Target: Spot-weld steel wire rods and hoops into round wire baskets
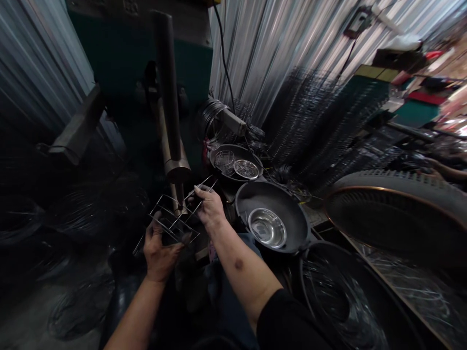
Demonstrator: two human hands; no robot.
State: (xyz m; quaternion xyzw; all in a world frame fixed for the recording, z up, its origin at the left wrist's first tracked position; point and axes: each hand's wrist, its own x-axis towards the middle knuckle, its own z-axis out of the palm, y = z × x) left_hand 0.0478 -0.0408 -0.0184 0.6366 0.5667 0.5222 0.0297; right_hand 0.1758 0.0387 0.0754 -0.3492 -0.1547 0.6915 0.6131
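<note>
A frame of thin metal wires (pixel 171 219) sits between my two hands, at the tip of a welding machine's electrode (pixel 178 194). My left hand (pixel 159 250) grips the frame's near left side, thumb and fingers around the wires. On the far right side, my right hand (pixel 208 204) is closed with its fingertips pinching the wire. Above the frame hangs the machine's thick upper rod (pixel 170 92). Whether the electrode touches the wires cannot be made out.
To my right stands a dark pan (pixel 295 218) with a shiny metal bowl (pixel 267 228) in it. Behind it another pan (pixel 219 151) holds a dish of small parts (pixel 246 169). A large round basin (pixel 310 282) holds wire rings. Stacked wire racks (pixel 310 112) lean by the corrugated wall.
</note>
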